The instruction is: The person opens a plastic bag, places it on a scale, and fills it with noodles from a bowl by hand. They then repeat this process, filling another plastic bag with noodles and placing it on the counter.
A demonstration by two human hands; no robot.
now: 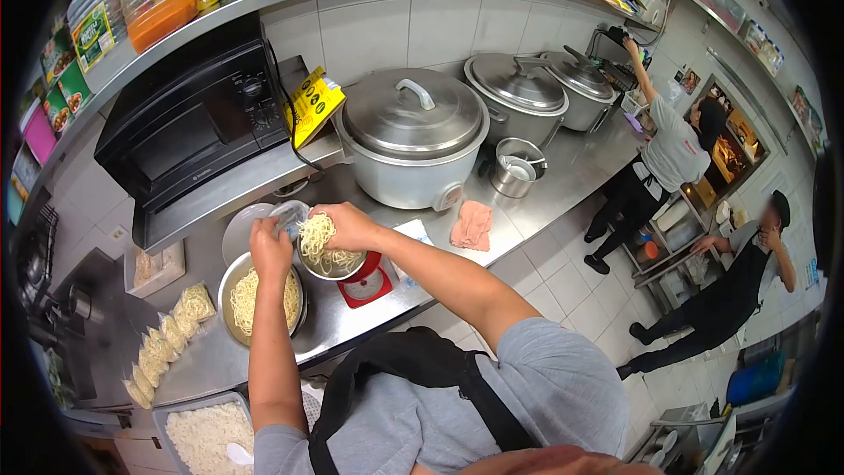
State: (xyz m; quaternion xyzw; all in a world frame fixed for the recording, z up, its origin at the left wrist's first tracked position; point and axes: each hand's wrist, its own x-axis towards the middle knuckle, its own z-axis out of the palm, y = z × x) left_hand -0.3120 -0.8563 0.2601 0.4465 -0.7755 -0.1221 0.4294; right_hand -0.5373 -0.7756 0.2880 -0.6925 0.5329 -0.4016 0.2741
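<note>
My right hand (345, 227) is closed around a clump of pale cooked noodles (316, 237), held over a small metal bowl (338, 274) with more noodles in it. That bowl sits on a red kitchen scale (367, 288). In the fingers of my left hand (271, 244) is the edge of a clear plastic bag (290, 215), its mouth near the noodles. Below my left forearm stands a large metal bowl (301, 317) of noodles. Several filled bags of noodles (163, 347) lie in a row to the left.
A big rice cooker (396, 167) stands behind the scale, with two more pots beyond. A pink cloth (472, 225) and a metal container (517, 178) lie right. A rice tub (207, 431) is lower left. Two people (673, 158) stand at right.
</note>
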